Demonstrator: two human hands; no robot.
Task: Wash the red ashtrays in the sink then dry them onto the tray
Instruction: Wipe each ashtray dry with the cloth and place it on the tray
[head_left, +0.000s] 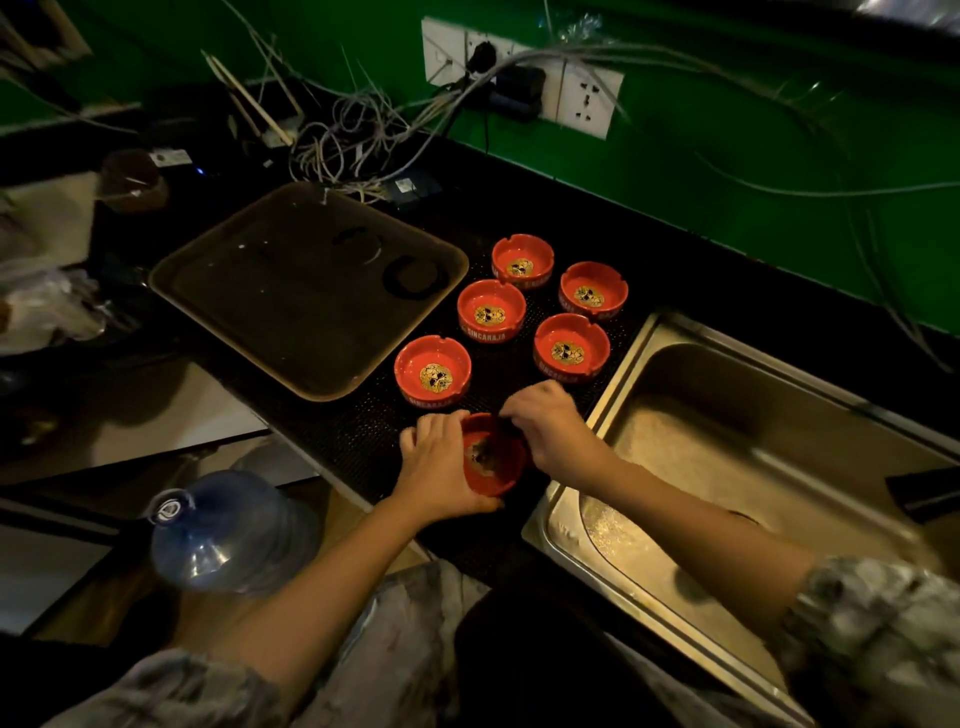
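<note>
Several red ashtrays stand on a black mat between a brown tray (218, 260) and a steel sink (727, 405). The nearest red ashtray (493, 462) sits at the mat's front edge. My left hand (441, 467) grips its left and near side, fingers curled round the rim. My right hand (550, 421) is at its far right rim, fingertips bent down onto it. Other ashtrays stand behind: one at front left (432, 370), one in the middle (491, 310), one by the sink (571, 347).
Two more ashtrays (522, 260) (593, 289) sit at the back. A blue water jug (228, 530) lies low on the left. Tangled cables (353, 135) and wall sockets (587, 98) fill the back counter against the green wall.
</note>
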